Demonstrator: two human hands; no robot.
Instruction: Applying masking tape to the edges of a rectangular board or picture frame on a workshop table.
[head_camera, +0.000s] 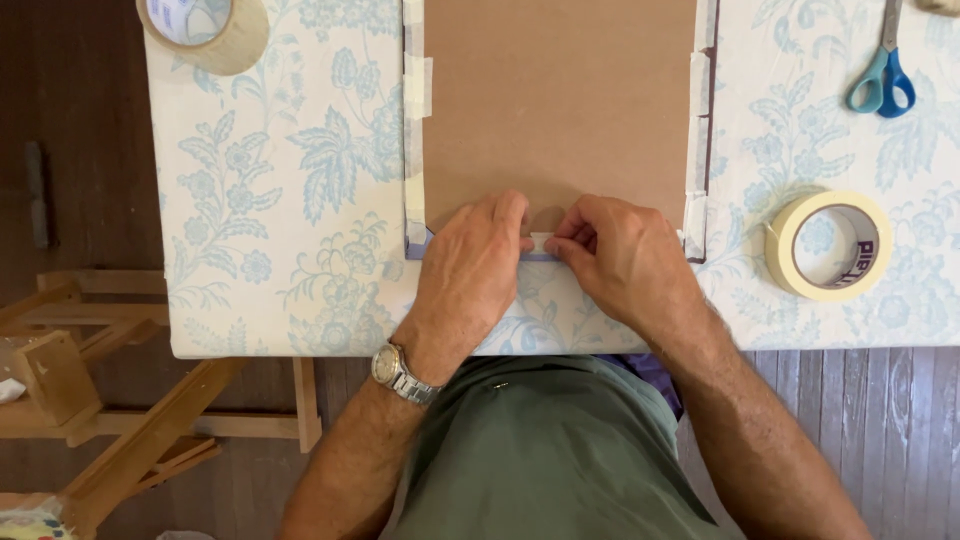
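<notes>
My left hand (470, 275) and right hand (620, 255) pinch a pale tape strip (541, 243) onto the smooth brown board's (560, 100) near edge, hiding it.

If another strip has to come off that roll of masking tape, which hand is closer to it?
Probably the right hand: the masking tape roll lies just beyond it on the cloth. The left hand sits on the far side, pressing the tape strip at the brown board edge.

Scissors (882, 75), two tape rolls (828, 246) (204, 30), wooden easel (120, 420) on floor.
</notes>
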